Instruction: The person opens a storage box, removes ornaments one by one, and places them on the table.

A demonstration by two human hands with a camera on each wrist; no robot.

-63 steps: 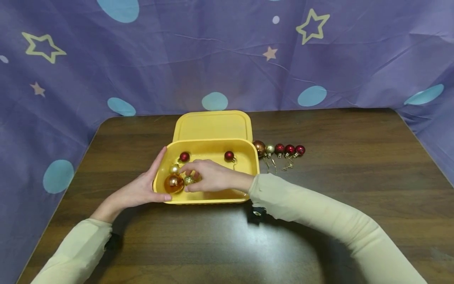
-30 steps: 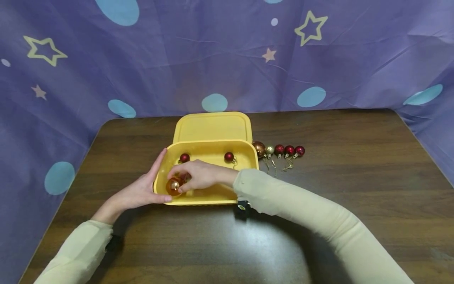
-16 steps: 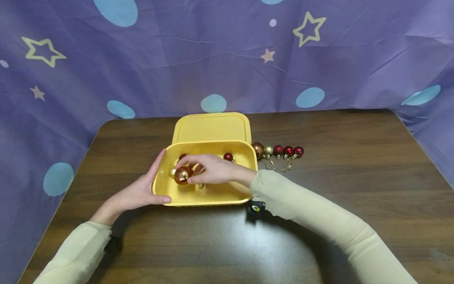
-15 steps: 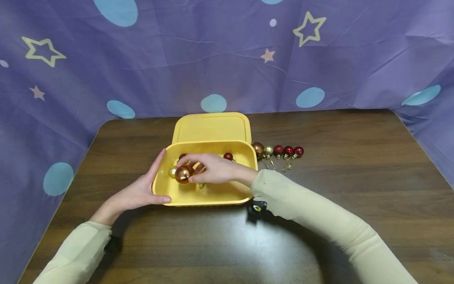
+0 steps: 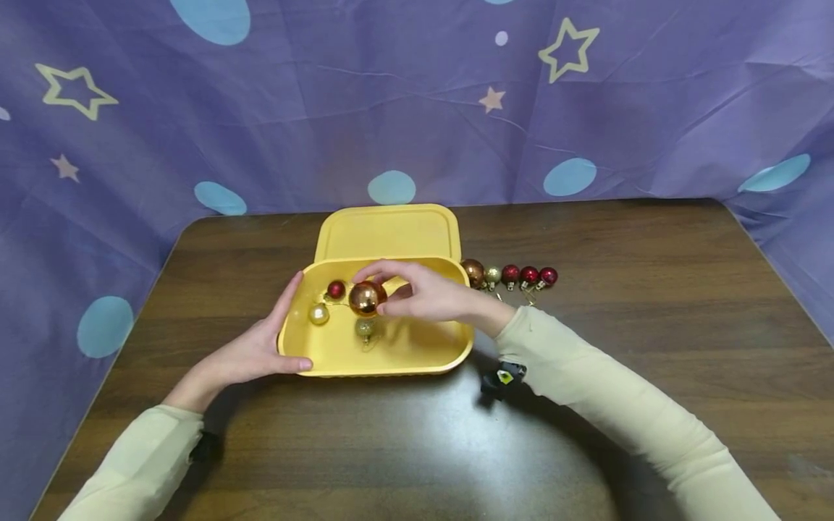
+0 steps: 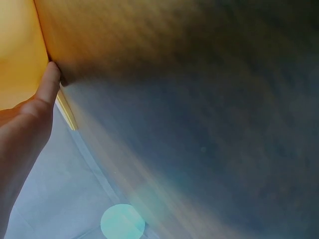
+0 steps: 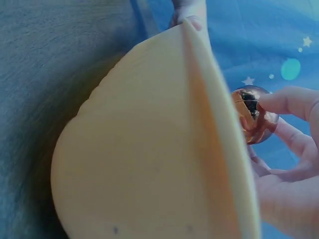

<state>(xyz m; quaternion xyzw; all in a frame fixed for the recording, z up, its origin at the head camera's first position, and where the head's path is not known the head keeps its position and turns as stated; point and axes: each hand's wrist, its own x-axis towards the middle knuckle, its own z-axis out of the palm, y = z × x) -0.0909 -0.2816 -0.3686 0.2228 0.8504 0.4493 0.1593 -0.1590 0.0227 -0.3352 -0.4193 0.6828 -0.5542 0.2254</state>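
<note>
R hand (image 5: 423, 293) has its grip clamped on the copper ball (image 5: 368, 299), over the yellow box (image 5: 417, 354). In box: red ball (image 5: 335, 289), pale-gold ball (image 5: 318, 313) & glitter ball (image 5: 365, 328). L hand (image 5: 260, 347), thumb & fingers spread apart, touches box's L end.

Brown table (image 5: 651, 304), yellow box (image 5: 417, 354), lid (image 5: 389, 233), bauble row (image 5: 510, 275)

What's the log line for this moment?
left hand: touches yellow box | right hand: holds copper bauble | bauble row: right of box
</note>
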